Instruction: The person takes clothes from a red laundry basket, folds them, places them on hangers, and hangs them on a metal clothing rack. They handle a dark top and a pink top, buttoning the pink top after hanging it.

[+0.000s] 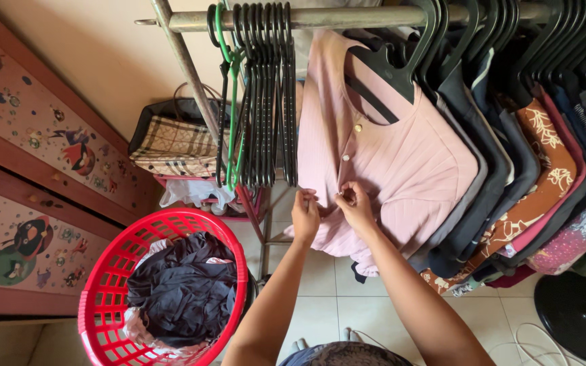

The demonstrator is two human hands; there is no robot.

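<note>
A pale pink ribbed top with small round buttons hangs on a black hanger from a metal rail. My left hand pinches the top's lower front edge. Beside it, my right hand grips the same edge, fingers closed near a button. Both hands meet at the garment's placket, low on the front.
Several empty black hangers and a green one hang left of the top. Dark and patterned clothes crowd the rail's right. A red laundry basket holds dark clothes. A checked bag sits behind. A black round base stands on the tiled floor.
</note>
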